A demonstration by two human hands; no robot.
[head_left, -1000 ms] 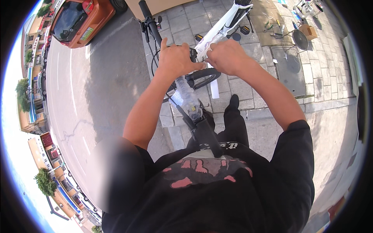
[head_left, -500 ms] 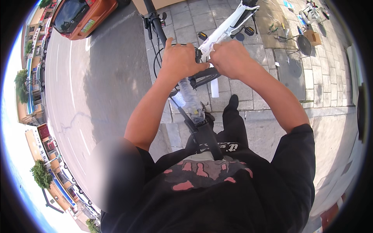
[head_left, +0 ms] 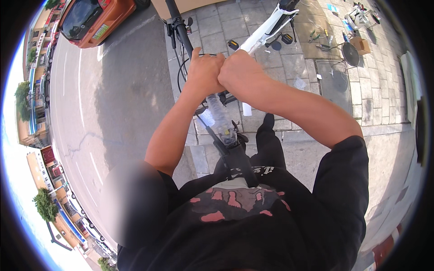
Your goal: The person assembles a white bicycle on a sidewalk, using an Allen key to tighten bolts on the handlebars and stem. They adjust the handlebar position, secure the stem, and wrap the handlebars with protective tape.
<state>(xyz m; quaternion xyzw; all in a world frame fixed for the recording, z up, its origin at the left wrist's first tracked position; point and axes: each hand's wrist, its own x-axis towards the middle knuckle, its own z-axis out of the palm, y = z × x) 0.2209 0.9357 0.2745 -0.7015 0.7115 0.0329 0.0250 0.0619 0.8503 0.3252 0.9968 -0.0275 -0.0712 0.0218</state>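
A bicycle's black handlebar (head_left: 181, 31) runs from the top of the view down toward me, its near half in crinkled clear plastic wrap (head_left: 220, 115). My left hand (head_left: 203, 72) is closed around the middle of the bar, where the wrap comes out below it. Pressed against it, my right hand (head_left: 243, 77) makes a fist; whatever its fingers hold is hidden. Beyond the hands, the white bicycle frame (head_left: 264, 31) slants up to the right. Black cables (head_left: 181, 67) loop beside my left hand. The near end (head_left: 239, 162) of the bar is black and close to my shirt.
Grey paving lies under the bicycle, a road to the left with an orange car (head_left: 97, 20). At the upper right are scattered tools (head_left: 323, 38), a round dark stool (head_left: 350, 54) and a cardboard box (head_left: 360, 45). A pedal (head_left: 286, 39) sticks out from the frame. The lower left is blurred.
My right hand has moved left and closed up against my left hand, covering more of the bar's middle. The left hand has stayed nearly in place. The view has shifted slightly.
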